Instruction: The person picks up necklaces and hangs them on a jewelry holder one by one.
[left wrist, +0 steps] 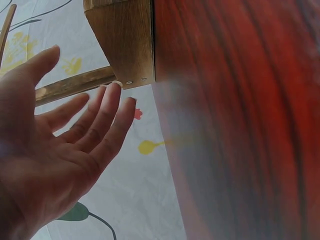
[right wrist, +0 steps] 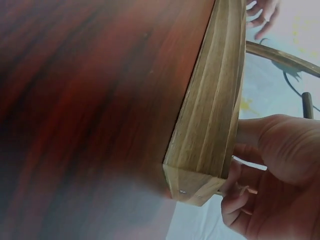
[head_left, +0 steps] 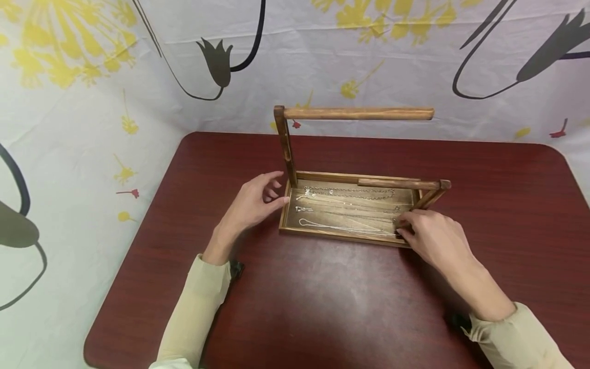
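A shallow wooden tray (head_left: pixel 343 237) with upright posts and two horizontal bars stands on the table. Several thin chain necklaces (head_left: pixel 348 204) lie lengthwise on its floor, their clasps toward the left. My left hand (head_left: pixel 255 202) is beside the tray's left end, fingers loosely bent and holding nothing; the left wrist view shows its palm near the tray's outer wall (left wrist: pixel 132 45). My right hand (head_left: pixel 435 237) reaches over the tray's right end, with bent fingertips at the right ends of the lower chains. Whether they pinch a chain is hidden, also in the right wrist view.
The upper bar (head_left: pixel 359 113) projects from a tall post at the left; a lower bar (head_left: pixel 398 184) extends inward from the right post. The tray stands on a dark red wooden table (head_left: pixel 322 302). A white patterned cloth (head_left: pixel 295 61) hangs behind the table.
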Available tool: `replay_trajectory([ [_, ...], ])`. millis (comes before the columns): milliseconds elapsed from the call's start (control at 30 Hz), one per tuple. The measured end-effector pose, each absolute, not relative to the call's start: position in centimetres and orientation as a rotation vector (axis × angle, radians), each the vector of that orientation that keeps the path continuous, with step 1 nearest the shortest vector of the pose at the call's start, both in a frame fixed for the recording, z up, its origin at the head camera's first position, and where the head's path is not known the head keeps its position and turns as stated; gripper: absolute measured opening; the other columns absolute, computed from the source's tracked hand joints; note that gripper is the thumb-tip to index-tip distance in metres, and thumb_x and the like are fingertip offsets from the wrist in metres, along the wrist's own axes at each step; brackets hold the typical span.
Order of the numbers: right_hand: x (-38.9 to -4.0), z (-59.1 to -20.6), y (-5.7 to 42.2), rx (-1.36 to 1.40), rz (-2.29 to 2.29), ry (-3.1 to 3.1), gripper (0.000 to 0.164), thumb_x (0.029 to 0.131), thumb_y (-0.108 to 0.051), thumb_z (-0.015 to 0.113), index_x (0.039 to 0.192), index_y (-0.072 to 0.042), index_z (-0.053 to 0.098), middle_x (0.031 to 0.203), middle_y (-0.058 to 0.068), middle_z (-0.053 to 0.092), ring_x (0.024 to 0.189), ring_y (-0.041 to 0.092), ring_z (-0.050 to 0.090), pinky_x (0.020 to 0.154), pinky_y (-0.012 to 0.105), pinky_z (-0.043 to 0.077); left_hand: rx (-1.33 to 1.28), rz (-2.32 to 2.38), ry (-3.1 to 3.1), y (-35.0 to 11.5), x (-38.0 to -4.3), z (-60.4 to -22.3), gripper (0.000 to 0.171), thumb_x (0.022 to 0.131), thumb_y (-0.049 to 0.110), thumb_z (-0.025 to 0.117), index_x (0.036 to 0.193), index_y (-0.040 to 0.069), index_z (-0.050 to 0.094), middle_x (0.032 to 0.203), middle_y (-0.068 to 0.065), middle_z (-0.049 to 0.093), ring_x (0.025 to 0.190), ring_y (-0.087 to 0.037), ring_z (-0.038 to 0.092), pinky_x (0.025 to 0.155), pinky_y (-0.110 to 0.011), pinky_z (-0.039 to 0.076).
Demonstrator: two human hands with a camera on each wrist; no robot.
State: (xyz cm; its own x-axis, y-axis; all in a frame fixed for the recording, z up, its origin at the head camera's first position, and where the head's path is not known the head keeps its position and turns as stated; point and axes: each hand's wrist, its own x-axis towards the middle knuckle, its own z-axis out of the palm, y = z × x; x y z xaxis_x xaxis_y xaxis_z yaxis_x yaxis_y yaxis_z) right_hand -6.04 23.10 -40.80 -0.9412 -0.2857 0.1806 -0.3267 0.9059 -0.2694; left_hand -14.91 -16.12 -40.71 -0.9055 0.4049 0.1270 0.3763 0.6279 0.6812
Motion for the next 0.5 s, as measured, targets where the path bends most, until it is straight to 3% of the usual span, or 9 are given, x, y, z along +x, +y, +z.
replay_trajectory([
  [333,-6.29,-39.97,22.64,0.350,0.406,-3.083,0.011,0.083,-0.013,0.075,0.088,-0.023,0.078,0.084,0.008,0.073,0.070,0.041,0.066,0.047,0.056,0.045,0.662,1.089,2.772,-15.80,-14.94,-40.87,0.046,0.091,0.024,0.075,0.132,0.007,0.063,0.109,-0.006,0.065,0.083,-0.011,0.066,0.071,-0.027,0.054],
  [500,-6.48,-39.78,22.40,0.317,0.389,-3.125,0.014,0.083,-0.011,0.073,0.086,-0.023,0.079,0.080,0.009,0.071,0.066,0.040,0.065,0.046,0.054,0.045,0.649,1.048,2.769,-15.68,-14.88,-40.93,0.049,0.090,0.025,0.076,0.133,0.006,0.062,0.111,-0.007,0.066,0.083,-0.012,0.066,0.073,-0.029,0.054],
])
